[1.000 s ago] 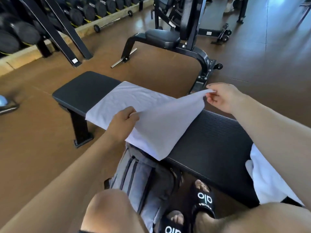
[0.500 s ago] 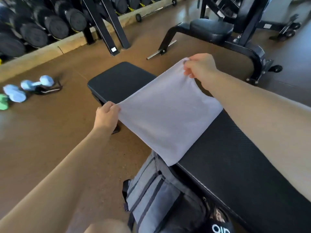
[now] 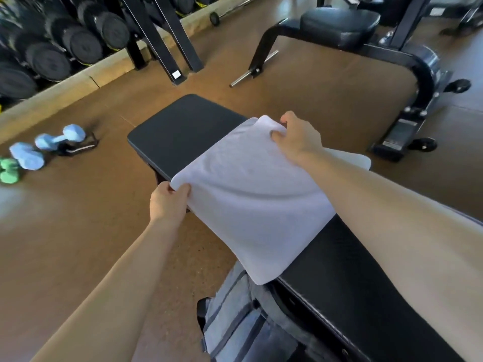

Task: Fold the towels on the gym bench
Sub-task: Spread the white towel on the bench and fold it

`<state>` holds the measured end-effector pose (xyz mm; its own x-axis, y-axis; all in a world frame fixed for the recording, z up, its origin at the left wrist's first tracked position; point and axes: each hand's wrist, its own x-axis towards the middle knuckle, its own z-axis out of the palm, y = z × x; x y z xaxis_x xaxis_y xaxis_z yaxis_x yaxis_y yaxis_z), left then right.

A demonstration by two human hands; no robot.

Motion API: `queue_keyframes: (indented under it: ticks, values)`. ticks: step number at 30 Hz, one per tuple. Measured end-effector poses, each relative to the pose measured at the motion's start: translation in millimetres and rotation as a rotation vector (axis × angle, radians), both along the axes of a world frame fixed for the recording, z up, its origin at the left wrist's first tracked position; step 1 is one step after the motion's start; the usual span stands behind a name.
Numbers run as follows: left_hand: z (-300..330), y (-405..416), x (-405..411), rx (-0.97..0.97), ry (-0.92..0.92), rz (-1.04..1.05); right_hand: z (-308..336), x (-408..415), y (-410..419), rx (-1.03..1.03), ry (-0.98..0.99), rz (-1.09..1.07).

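Observation:
A white towel (image 3: pixel 251 194) lies doubled over across the black gym bench (image 3: pixel 183 126), its near edge hanging off the bench's front side. My left hand (image 3: pixel 168 203) pinches the towel's near left corner. My right hand (image 3: pixel 295 137) grips the far left corner, fingers curled into the cloth. A strip of the towel's lower layer (image 3: pixel 352 159) shows beyond my right forearm.
A grey backpack (image 3: pixel 243 317) stands on the floor against the bench's front. Blue dumbbells (image 3: pixel 60 138) and a green dumbbell (image 3: pixel 7 171) lie on the floor to the left. A rack of black dumbbells (image 3: pixel 65 43) lines the back left. Another black exercise machine (image 3: pixel 339 24) stands behind.
Both hands have carried the towel's right end over to the left and brought it down onto the other half, folding it in two. My view has swung left.

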<state>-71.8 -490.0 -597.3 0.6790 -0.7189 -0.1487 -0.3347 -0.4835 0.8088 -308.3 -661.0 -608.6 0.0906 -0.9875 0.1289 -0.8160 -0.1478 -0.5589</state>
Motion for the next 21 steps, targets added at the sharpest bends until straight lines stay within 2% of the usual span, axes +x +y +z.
queue_keyframes:
  ticks: [3, 6, 11, 13, 16, 18, 21]
  values:
    - [7, 7, -3, 0.012, 0.021, -0.007, 2, -15, 16, -0.064, 0.019, -0.026]
    - [13, 21, -16, 0.064, 0.037, -0.086, 7, -46, 43, -0.034, 0.044, -0.045]
    - [22, 58, -54, 0.22, -0.077, -0.384, 22, -123, 105, 0.193, 0.007, 0.001]
    - [24, 70, -63, 0.267, -0.026, -0.495, 31, -154, 124, 0.294, 0.003, -0.013]
    - [27, 85, -72, 0.315, -0.094, -0.612, 48, -183, 140, 0.482, 0.099, -0.005]
    - [27, 90, -77, 0.271, -0.128, -0.6, 51, -189, 139, 0.471, 0.147, -0.008]
    - [20, 91, -79, 0.205, -0.139, -0.52, 47, -181, 134, 0.327, 0.081, -0.066]
